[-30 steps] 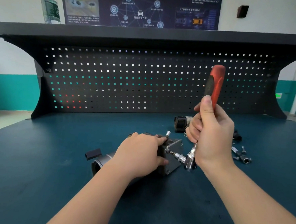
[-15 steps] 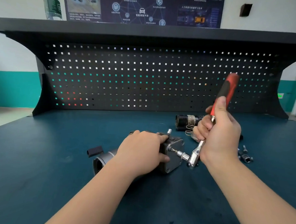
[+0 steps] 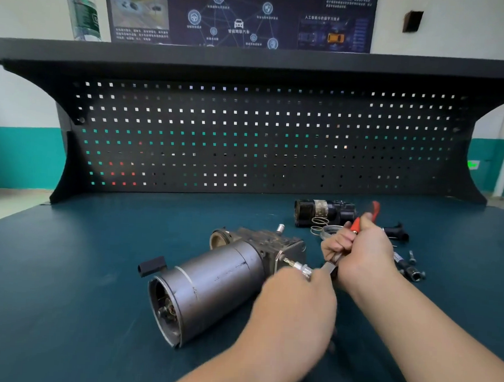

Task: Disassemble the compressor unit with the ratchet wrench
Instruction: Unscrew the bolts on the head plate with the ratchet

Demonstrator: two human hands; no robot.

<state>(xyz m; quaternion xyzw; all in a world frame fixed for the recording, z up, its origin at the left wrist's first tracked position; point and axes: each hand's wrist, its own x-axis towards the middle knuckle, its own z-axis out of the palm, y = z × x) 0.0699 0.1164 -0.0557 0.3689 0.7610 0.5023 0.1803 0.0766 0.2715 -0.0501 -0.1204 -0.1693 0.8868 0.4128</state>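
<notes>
Two hands work at one bolt, so the step in hand seems to be loosening a screw on the end plate of the compressor unit [image 3: 211,279]. It lies on its side on the bench [image 3: 65,268], motor cylinder toward the camera and the block end further back, in the middle of the view. The left hand [image 3: 294,307] is blurred and is at the silver head of the ratchet wrench [image 3: 325,264]; its fingers are hidden, so I cannot tell if they pinch the socket or only steady it. The right hand [image 3: 364,255] holds the red handle with curled fingers. To do it well, I think the bit must stay straight in line with the screw and be pushed in while the handle swings, otherwise it may slip out. Loose sockets [image 3: 410,266] lie just right of the hand.
</notes>
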